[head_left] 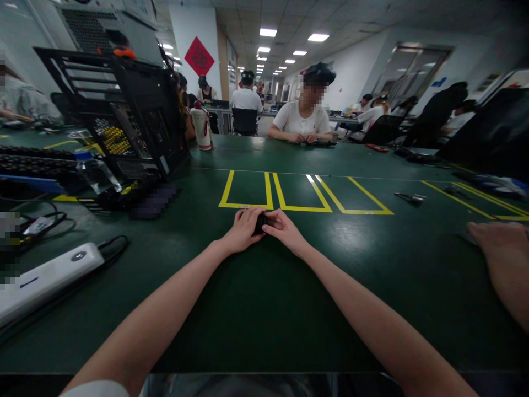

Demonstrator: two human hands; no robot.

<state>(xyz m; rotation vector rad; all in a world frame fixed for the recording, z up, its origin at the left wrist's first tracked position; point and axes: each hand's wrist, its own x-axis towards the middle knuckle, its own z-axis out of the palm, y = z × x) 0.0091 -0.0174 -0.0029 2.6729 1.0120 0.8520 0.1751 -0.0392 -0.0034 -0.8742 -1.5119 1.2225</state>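
My left hand (244, 230) is curled over a small black object (260, 224) in the middle of the green table, its fingers wrapped round the far side. From the right, my right hand (284, 231) pinches the same object with thumb and fingertips. Most of it is hidden by my fingers, so its kind cannot be made out. Both hands rest low at the table, just in front of the yellow tape outlines (297, 209).
On the left stand an open black computer case (155, 121), a water bottle (97, 172) and a white power strip (49, 284). A paper cup (201, 128) stands farther back. Another person's hand (502, 248) is at right, near a small metal tool (410, 197). A co-worker (303, 118) sits opposite.
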